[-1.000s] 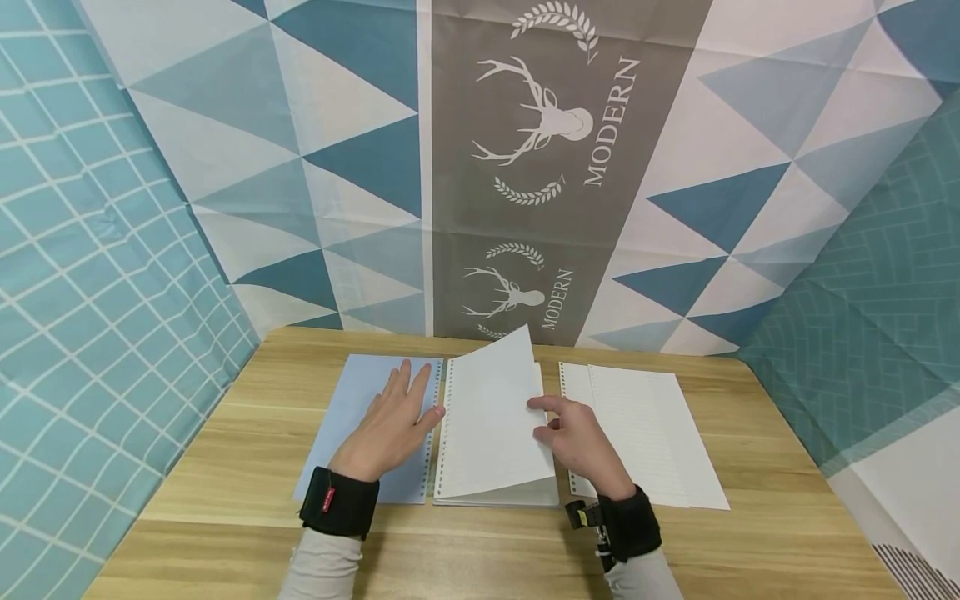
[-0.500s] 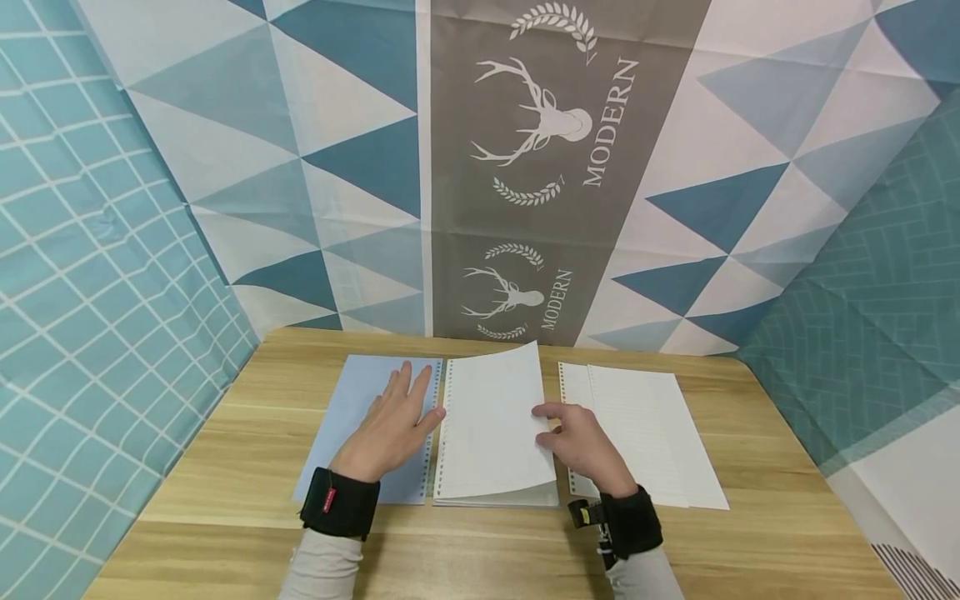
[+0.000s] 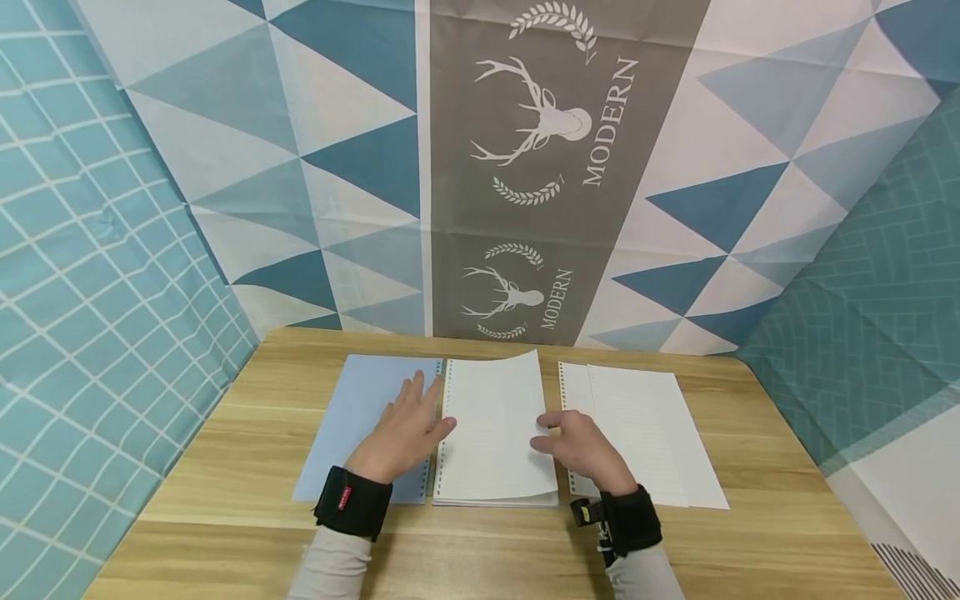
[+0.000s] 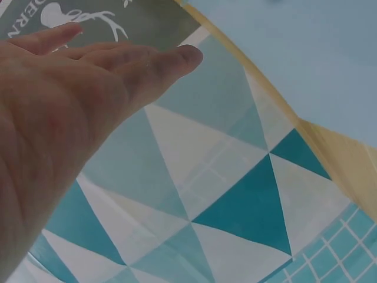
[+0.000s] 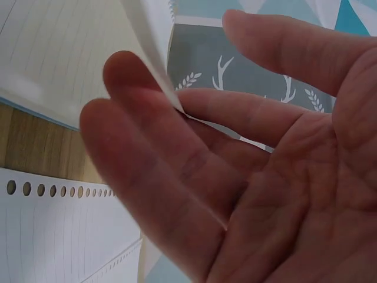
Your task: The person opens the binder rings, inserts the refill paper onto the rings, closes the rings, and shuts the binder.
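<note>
A stack of white hole-punched loose-leaf paper point(image 3: 491, 433) lies in the middle on a pale blue backing. Its top sheet point(image 5: 150, 47) lifts slightly, highest at the far right corner. My right hand point(image 3: 581, 450) is at the stack's right edge with fingers extended. In the right wrist view the sheet's edge comes down against the fingers, and the thumb stands apart from it. My left hand point(image 3: 401, 433), palm down with fingers spread, is over a pale blue punched cover point(image 3: 352, 396) on the left, its thumb overlapping the stack's left edge.
Several punched lined sheets point(image 3: 637, 433) lie fanned to the right of the stack. Everything rests on a wooden table point(image 3: 480, 554). A patterned cloth backdrop point(image 3: 525, 192) rises behind the table's far edge, with blue-green cloth at both sides.
The top sheet has sunk from a raised tilt to nearly flat. My right hand has moved slightly down toward the near side. The left hand has shifted a little right and nearer.
</note>
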The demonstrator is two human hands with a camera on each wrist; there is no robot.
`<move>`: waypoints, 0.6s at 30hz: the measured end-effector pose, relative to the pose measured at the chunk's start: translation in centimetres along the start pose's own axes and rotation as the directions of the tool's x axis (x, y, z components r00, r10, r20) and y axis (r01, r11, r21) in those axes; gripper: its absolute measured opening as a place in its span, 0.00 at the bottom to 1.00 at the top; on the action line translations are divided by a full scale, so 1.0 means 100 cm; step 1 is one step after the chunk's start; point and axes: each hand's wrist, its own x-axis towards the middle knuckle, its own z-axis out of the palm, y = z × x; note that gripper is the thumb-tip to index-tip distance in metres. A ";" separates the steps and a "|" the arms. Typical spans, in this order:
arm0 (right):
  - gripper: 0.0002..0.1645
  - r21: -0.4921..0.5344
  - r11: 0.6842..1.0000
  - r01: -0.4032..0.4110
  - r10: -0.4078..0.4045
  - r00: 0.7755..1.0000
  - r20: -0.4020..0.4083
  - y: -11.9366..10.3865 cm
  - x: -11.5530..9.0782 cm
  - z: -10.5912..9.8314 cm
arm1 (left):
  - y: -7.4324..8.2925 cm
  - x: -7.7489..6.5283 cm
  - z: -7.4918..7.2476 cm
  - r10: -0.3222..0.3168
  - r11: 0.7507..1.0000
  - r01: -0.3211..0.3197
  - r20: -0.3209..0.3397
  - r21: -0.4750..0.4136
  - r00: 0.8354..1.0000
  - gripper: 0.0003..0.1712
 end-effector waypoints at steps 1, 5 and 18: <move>0.23 -0.006 1.000 -0.003 0.003 1.000 0.003 0.000 0.000 0.000 | 0.001 0.000 0.002 -0.003 1.000 0.003 0.003 0.008 1.000 0.41; 0.24 -0.028 1.000 -0.008 0.008 1.000 0.017 0.001 0.001 0.001 | 0.004 0.002 0.009 0.003 0.999 -0.003 0.018 0.040 1.000 0.40; 0.28 -0.059 0.998 -0.006 0.009 0.999 0.042 0.004 0.002 0.005 | 0.009 0.006 0.034 -0.015 0.997 0.008 0.100 0.078 0.995 0.39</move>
